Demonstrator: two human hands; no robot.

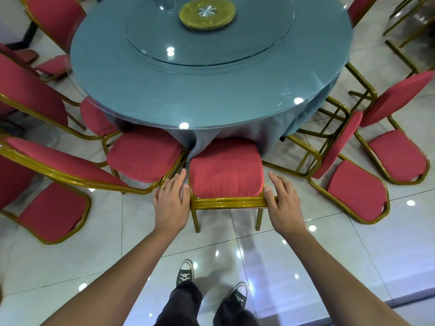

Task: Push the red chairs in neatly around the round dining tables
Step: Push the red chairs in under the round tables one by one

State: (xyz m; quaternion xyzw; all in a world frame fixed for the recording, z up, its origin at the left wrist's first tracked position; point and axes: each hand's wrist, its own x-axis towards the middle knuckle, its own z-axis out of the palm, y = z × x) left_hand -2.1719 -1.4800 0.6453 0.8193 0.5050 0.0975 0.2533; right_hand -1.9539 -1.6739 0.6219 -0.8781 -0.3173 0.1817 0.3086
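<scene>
A red chair with a gold frame stands straight in front of me, its front edge touching the blue cloth of the round dining table. My left hand holds the left end of its gold back rail, thumb hooked over the corner and fingers lying along the side. At the right end of the rail is my right hand, gripping it the same way. A second red chair sits just left of this one, angled against the table.
More red chairs ring the table: two turned askew at the left, two angled at the right with a bare gold frame behind them. A glass turntable with a yellow plate tops the table. My feet stand on glossy white tiles.
</scene>
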